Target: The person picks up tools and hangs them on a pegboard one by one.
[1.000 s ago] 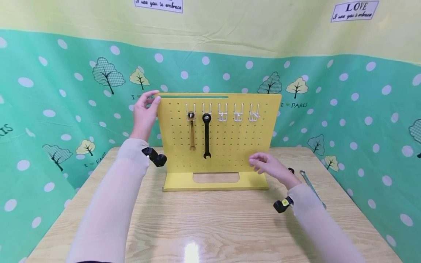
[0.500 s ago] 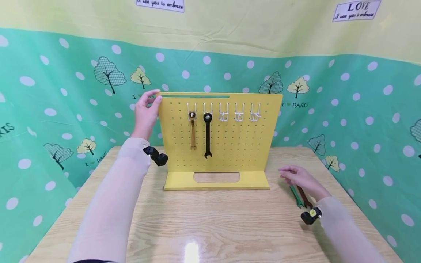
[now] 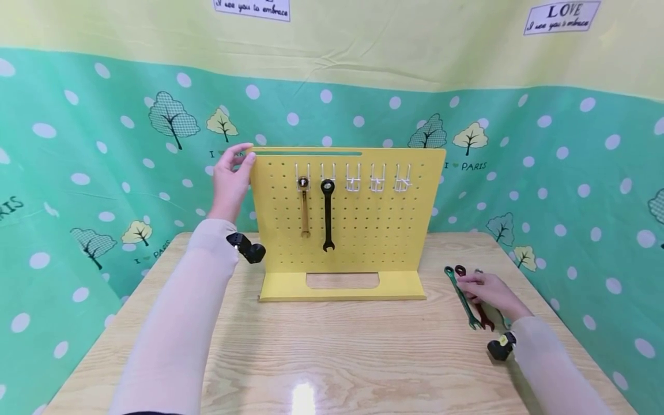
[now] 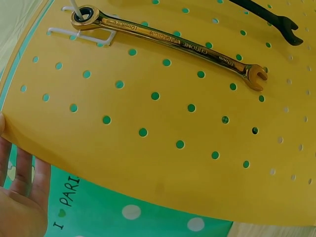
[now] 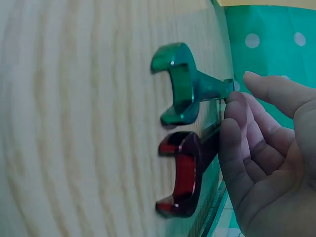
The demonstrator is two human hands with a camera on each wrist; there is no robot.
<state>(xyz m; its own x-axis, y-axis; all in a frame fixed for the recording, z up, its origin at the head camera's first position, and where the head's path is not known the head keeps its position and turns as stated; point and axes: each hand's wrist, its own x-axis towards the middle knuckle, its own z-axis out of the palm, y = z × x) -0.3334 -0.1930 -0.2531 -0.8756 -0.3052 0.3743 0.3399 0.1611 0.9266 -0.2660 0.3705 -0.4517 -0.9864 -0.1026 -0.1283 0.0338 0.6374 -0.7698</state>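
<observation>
My left hand (image 3: 230,183) pinches the upper left corner of a yellow pegboard (image 3: 280,253), thumb in front and fingers behind. On its hooks hang a gold combination wrench (image 3: 305,214) and, to the right, a black combination wrench (image 3: 328,216). My right hand (image 3: 491,293) is low over the wrenches on the table at right. In the right wrist view its bent fingertips (image 5: 231,129) are right at the handles of the green wrench (image 5: 183,89) and red wrench (image 5: 185,180), the thumb apart from them. A third, silvery wrench (image 3: 478,271) is mostly hidden by this hand.
Three white wire hooks (image 3: 353,183) to the right of the black wrench carry nothing. The pegboard's base (image 3: 342,294) stands on a wooden table (image 3: 353,357). A green, polka-dotted curtain (image 3: 560,190) hangs behind and at both sides.
My right hand has moved from the pegboard's lower right side rightward and down to the loose wrenches. The left hand keeps its grip on the corner.
</observation>
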